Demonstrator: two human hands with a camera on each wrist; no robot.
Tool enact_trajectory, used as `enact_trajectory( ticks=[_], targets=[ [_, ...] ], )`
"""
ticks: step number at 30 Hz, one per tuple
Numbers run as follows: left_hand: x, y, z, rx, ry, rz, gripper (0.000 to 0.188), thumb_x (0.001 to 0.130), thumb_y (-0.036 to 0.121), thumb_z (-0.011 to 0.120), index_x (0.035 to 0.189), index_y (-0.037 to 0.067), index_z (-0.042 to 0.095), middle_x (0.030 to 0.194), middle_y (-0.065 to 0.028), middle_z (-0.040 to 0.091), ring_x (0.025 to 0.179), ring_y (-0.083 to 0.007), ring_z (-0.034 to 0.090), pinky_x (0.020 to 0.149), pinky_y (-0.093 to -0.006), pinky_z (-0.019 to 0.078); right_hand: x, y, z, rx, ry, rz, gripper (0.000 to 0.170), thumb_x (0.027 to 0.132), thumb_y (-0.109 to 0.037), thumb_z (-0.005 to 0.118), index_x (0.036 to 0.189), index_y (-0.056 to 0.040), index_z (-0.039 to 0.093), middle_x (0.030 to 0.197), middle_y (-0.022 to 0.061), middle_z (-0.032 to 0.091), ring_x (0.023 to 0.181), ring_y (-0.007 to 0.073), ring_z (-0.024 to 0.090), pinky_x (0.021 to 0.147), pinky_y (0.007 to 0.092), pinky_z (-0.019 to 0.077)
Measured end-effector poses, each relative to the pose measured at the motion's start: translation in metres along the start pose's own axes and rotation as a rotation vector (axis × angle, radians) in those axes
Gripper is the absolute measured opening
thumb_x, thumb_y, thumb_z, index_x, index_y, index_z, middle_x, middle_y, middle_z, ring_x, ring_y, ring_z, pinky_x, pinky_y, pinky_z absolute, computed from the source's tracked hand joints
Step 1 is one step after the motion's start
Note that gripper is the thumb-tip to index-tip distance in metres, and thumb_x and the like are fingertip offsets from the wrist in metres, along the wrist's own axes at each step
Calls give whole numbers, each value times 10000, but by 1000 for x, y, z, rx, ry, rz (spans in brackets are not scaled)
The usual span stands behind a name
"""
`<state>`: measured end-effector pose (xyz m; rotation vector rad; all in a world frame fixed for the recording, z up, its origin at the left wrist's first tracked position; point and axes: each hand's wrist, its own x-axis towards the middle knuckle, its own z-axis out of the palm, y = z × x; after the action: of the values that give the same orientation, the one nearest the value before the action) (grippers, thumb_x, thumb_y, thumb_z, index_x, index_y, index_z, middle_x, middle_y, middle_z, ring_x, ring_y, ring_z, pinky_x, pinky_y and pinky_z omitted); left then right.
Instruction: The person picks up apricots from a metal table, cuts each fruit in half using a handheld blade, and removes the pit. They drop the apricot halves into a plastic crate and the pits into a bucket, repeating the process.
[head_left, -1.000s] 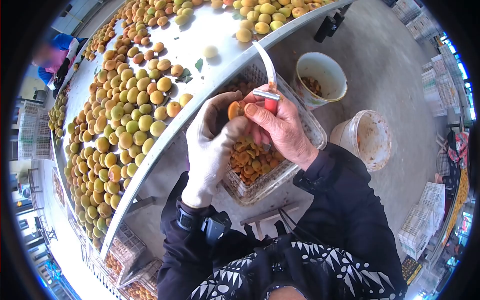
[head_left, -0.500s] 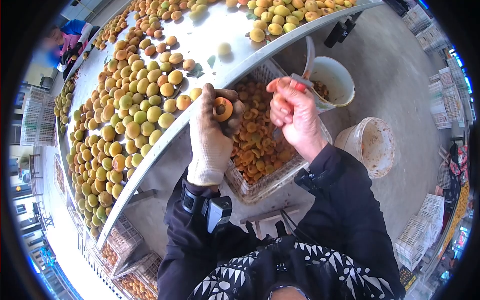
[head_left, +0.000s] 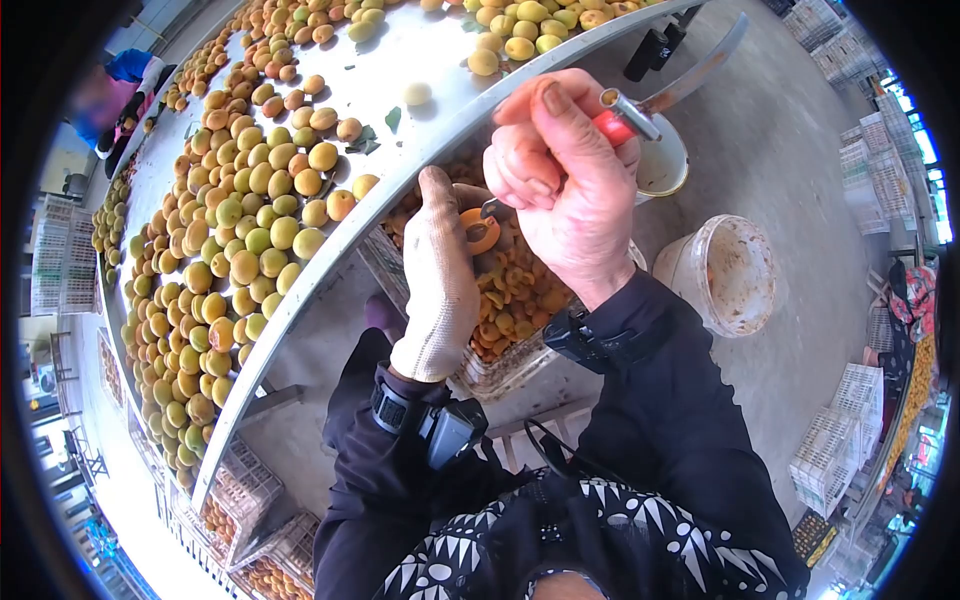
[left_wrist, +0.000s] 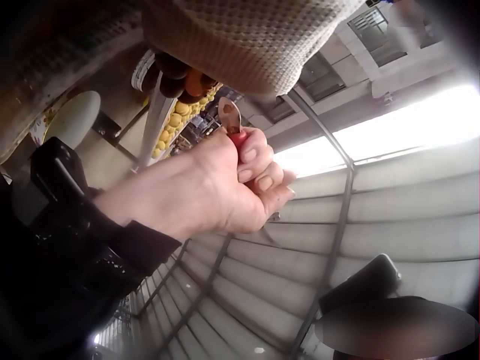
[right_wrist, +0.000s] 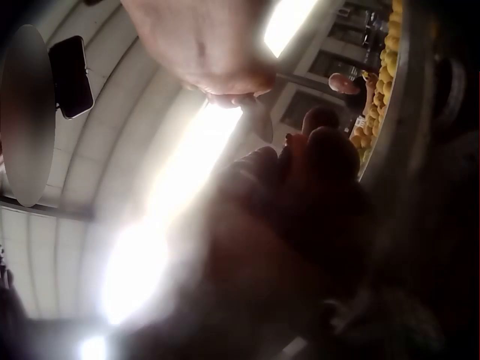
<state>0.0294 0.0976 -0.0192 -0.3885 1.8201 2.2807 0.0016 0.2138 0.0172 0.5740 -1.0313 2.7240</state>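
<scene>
My left hand, in a white glove with dark fingers, grips a cut apricot with its orange flesh facing right. Just above and right of it, my bare right hand is curled round a red-handled knife. The knife's long curved blade points up and right, away from the fruit. A small metal tip shows below the right hand, right at the apricot's edge. In the left wrist view, the right hand's fingers wrap the red handle. Beneath both hands lie cut apricots in a crate.
A pale table with a raised metal edge carries many whole apricots on the left. Two buckets stand on the floor, one whitish and stained, one beyond the right hand. Another person is across the table.
The right hand pulled away to the right, then came back left beside the left hand. The knife blade swung from pointing up to pointing up and right. The apricot stayed in the left hand.
</scene>
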Motion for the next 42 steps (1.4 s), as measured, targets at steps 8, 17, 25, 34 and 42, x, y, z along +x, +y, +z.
enact_trajectory(
  ticks=[8,17,25,34,42],
  targets=[
    [-1,1,3,24,0,-11,611,1012,585,336,1180,51,580,987,-35,636,776,-98,629,584,-229,508,-7,10,-5,-83,-61,33,153,951,-165,642,896,-24,622,749,28,615,500,28,406,464,205,306],
    [6,-13,5,-27,-6,184,604,1034,524,351,955,-9,622,805,-49,600,707,-95,526,606,-271,459,-13,17,1,-160,7,18,171,963,-171,615,913,-8,602,669,12,526,500,42,382,489,222,313],
    [9,-11,0,184,-46,184,500,1021,502,420,1020,46,627,900,-13,648,746,-61,584,620,-225,459,-11,10,-5,-143,-56,66,150,938,-137,657,882,-2,624,664,10,558,512,21,413,478,194,303],
    [3,-14,5,-138,-80,36,480,1012,498,458,1138,62,614,918,33,612,773,-55,567,594,-179,432,-3,10,-15,61,50,14,210,977,-190,586,870,-12,615,535,-34,390,436,53,339,450,239,312],
    [0,3,9,-118,27,-40,591,971,623,422,966,57,590,850,-34,627,760,-79,601,640,-213,495,-2,9,-16,70,64,15,208,978,-198,583,875,-19,610,534,-32,386,429,58,337,447,242,314]
  ],
)
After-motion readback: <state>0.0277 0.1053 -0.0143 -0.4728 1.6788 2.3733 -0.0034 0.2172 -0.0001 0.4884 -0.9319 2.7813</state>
